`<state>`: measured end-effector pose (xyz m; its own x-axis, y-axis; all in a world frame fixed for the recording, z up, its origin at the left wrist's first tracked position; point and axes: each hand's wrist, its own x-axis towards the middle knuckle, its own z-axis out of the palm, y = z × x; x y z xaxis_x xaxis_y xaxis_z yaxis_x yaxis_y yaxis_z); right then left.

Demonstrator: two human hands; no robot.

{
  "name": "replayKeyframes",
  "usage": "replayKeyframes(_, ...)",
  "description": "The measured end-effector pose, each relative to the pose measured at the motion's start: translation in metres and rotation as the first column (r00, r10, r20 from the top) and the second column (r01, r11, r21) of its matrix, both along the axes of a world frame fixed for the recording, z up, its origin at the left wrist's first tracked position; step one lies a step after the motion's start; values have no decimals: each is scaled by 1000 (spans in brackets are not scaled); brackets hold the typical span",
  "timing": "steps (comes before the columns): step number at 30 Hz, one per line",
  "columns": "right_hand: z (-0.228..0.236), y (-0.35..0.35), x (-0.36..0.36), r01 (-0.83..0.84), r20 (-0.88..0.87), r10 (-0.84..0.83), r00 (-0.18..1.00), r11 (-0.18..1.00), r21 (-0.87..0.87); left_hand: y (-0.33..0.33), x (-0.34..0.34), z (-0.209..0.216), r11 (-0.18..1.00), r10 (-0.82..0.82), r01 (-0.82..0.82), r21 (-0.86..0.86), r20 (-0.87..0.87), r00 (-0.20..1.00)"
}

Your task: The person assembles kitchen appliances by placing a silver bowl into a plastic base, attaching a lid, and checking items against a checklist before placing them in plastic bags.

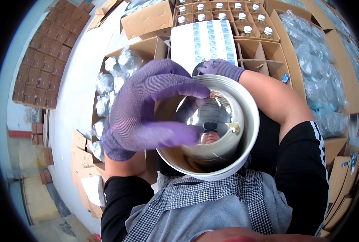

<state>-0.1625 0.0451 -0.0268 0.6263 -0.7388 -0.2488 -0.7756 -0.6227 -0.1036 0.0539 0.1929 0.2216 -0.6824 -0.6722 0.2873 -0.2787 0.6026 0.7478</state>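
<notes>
The left hand [147, 109] pinches the near rim of a shiny metal bowl [211, 125] between thumb and fingers; the right hand [219, 67] curls over its far rim. Beyond the fingers, a divided box [264, 50] holds capped bottles [244, 29]; bagged items [110, 84] fill a box left.

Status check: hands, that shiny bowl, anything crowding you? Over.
Left hand in purple knit glove pinching the rim of the round mirror-bright metal bowl. Right hand gripping its far edge. Divided cardboard box close behind.
</notes>
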Motion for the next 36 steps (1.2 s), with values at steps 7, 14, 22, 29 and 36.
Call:
replayKeyframes(7, 65, 6, -5, 322, 777, -507, 373, 856, 404, -75, -20, -105, 809, 528, -420, 411, -195, 827)
replayKeyframes(14, 198, 104, -54, 325, 999, -36, 15, 945, 29, -57, 8, -44, 775, 16, 580, 249, -926, 376)
replayKeyframes(22, 204, 159, -53, -143, 997, -13, 82, 989, 24, -19, 10, 26, 829, -456, 470, -303, 121, 882)
replayKeyframes(29, 196, 157, -57, -101, 970, 155, 189, 985, -138, -18, 10, 22, 819, -419, 457, -347, 184, 889)
replayKeyframes(36, 160, 138, -60, -271, 997, -70, -9, 960, 65, 0, -14, 27, 869, -292, 352, -348, 213, 932)
